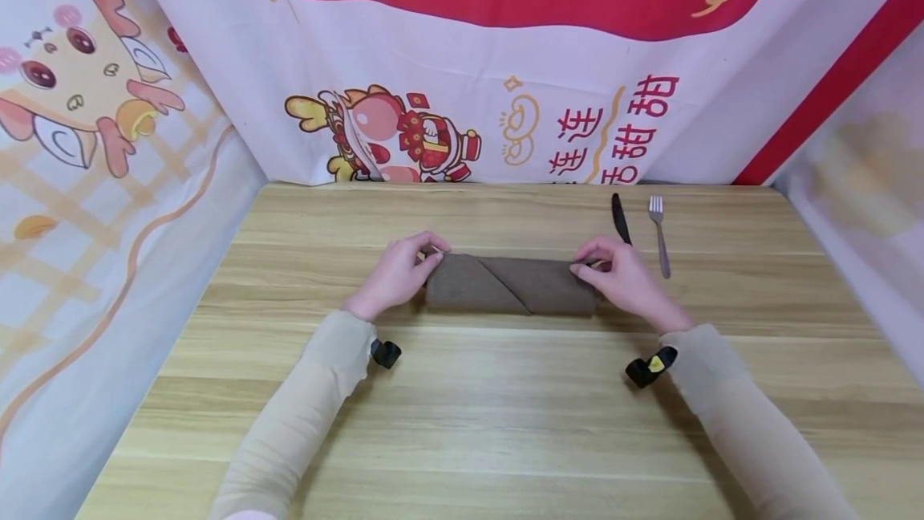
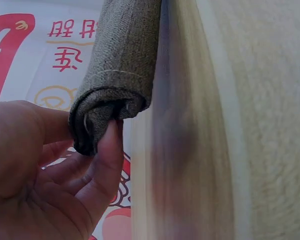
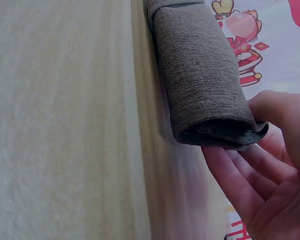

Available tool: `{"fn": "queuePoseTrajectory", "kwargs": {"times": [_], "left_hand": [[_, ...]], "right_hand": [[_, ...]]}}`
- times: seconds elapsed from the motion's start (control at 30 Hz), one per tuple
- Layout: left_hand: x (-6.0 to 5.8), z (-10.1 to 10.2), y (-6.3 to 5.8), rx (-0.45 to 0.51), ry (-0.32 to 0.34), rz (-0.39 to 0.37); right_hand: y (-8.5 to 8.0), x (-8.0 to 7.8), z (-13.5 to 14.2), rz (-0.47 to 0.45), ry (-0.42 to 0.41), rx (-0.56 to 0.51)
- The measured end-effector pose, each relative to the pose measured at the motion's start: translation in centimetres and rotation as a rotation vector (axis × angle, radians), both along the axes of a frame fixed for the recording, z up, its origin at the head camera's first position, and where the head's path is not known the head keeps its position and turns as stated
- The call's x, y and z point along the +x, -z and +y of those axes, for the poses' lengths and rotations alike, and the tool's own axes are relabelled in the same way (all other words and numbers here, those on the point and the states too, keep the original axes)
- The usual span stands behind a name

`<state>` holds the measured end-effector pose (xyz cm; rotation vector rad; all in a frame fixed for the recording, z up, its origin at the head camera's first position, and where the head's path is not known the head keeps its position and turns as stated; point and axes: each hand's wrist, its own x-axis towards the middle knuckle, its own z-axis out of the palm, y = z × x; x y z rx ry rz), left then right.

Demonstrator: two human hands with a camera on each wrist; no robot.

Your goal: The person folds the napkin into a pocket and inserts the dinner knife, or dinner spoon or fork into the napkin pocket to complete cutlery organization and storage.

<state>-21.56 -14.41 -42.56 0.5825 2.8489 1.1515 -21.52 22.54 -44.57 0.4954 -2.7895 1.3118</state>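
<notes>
A brown cloth napkin [image 1: 498,287], rolled into a flat tube with a diagonal fold edge across its front, lies crosswise between my two hands. My left hand [image 1: 397,270] pinches its left end; in the left wrist view one finger reaches into the coiled layers of the napkin [image 2: 122,60]. At the opposite end, my right hand [image 1: 626,273] grips the upper corner. Seen from the right wrist, the thumb sits along the far side of the napkin [image 3: 200,75] and the fingers are under its open, layered end.
Behind my right hand lie a dark-handled knife [image 1: 618,213], partly hidden by that hand, and a silver fork [image 1: 660,239]. The wooden table [image 1: 491,424] ends at a printed cloth backdrop [image 1: 462,62], with more cloth on both sides.
</notes>
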Motion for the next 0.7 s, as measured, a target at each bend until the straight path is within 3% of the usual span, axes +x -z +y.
{"fn": "queuePoseTrajectory", "kwargs": {"times": [0.33,0.53,0.7], "left_hand": [[-0.6,-0.3,0.9,0.029,-0.058,-0.058],[0.3,-1.4,0.8,0.078,-0.103,-0.101],[1.3,-2.3,0.5,0.067,-0.125,-0.109]], "right_hand": [[1.1,-0.8,0.4,-0.038,0.026,-0.010],[0.5,-0.4,1.1,-0.070,0.055,-0.031],[-0.8,0.4,1.5,-0.088,0.026,-0.033]]}}
